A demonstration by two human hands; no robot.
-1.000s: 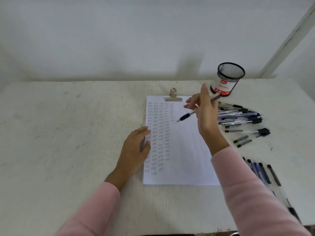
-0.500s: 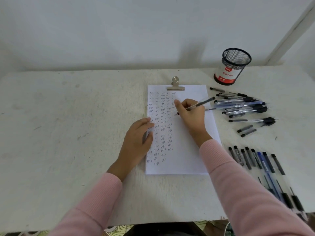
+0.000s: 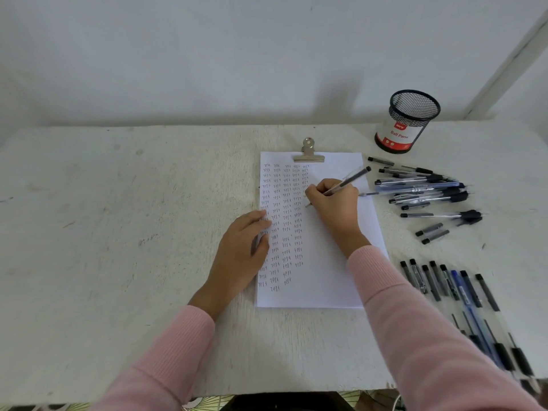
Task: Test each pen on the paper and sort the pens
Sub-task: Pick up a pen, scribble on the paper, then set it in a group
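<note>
A white sheet of paper (image 3: 329, 262) lies on the table, held at its top by a metal clip (image 3: 308, 152) and covered on its left half with columns of small written words. My right hand (image 3: 333, 203) grips a clear pen (image 3: 350, 180) with its tip down on the paper beside the fifth column. My left hand (image 3: 241, 253) rests flat on the paper's left edge. A loose pile of pens (image 3: 424, 188) lies right of the paper. A neat row of pens (image 3: 453, 286) lies at the near right.
A black mesh pen cup (image 3: 407, 123) with a red and white label stands at the back right. Two short pen caps (image 3: 433, 232) lie between the pile and the row. The table's front edge (image 3: 267, 393) runs close below my sleeves.
My right hand came down from mid-air with the pen and set its tip on the paper. My left hand has stayed on the sheet's left edge.
</note>
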